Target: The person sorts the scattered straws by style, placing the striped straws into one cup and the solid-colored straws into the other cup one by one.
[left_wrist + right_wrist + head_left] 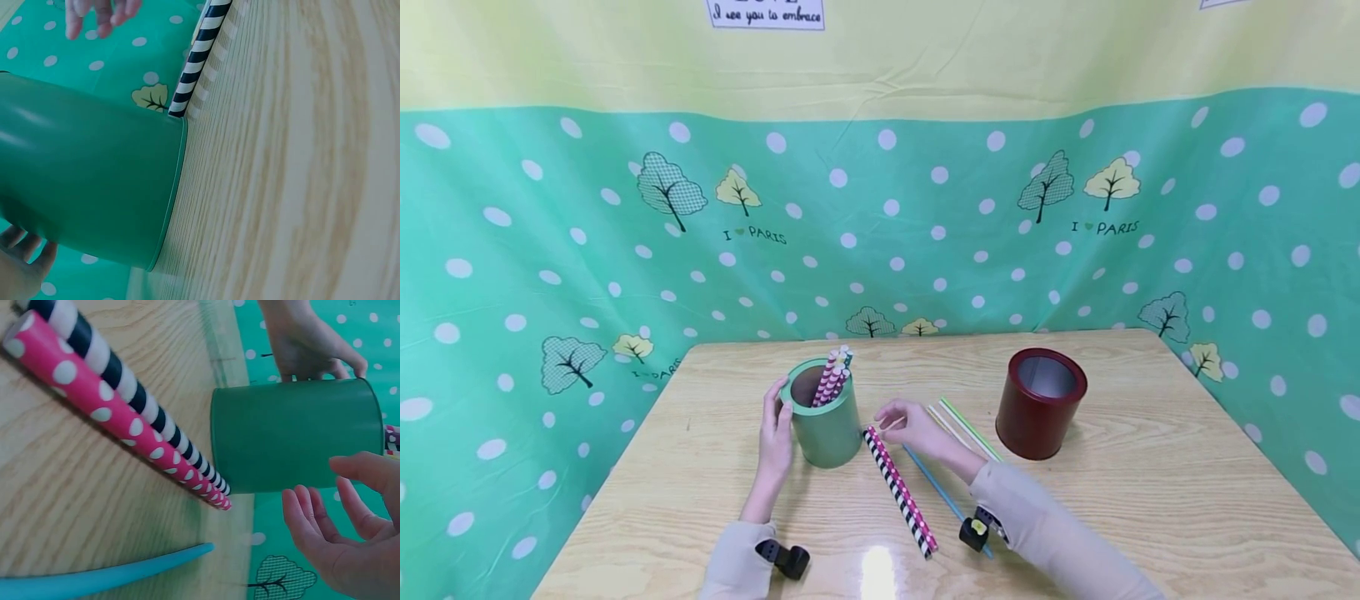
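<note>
My left hand (775, 437) holds the left side of an upright green can (826, 437), its thumb and fingers spread round the wall near the rim. Inside the can lean several purple-and-white patterned paper straws (831, 379). Just right of the can, my right hand (916, 427) hovers with loosely bent fingers and nothing between them, as the right wrist view also shows. Below it, a black-and-white striped paper straw (128, 384) and a pink dotted one (100, 403) lie side by side, far ends near the can's base. A blue straw (937, 488) lies beneath the right forearm.
A dark red can (1037, 417) stands at the right on the wooden table (1120, 500). Between it and my right hand lie a green-and-white straw (970, 431) and a yellowish-white one (947, 425). A dotted green cloth (917, 250) hangs behind the table.
</note>
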Tool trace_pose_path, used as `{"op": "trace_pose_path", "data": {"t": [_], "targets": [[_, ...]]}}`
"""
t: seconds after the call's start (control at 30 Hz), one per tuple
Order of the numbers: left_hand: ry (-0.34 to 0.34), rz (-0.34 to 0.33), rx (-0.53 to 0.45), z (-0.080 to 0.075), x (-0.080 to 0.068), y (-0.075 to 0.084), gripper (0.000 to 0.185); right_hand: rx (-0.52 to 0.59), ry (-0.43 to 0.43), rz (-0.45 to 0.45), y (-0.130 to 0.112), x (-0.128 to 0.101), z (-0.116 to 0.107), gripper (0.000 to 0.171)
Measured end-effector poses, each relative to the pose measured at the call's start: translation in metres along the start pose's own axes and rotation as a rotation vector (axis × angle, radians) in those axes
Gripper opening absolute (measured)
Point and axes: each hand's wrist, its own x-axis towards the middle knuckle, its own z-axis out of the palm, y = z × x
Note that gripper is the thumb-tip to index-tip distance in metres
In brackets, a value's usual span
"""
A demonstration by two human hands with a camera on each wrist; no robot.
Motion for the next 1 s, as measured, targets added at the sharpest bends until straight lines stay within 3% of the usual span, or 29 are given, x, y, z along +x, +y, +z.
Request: {"op": "trace_pose_path", "data": {"t": [0.37,0.6,1.0], "targets": [[-0.006,-0.016,-0.008,-0.001,0.000,0.005,0.041,-0.124,-0.087,0.041,0.013,-0.004,0.003,0.027],[0.000,-0.040,0.015,0.003,-0.003,0.029,0.041,-0.209,-0.100,0.083,0.017,-0.005,0.003,0.027],[0.001,-0.041,0.022,0.004,-0.002,0.031,0.041,-0.198,-0.117,0.138,0.024,-0.003,0.004,0.028]]}}
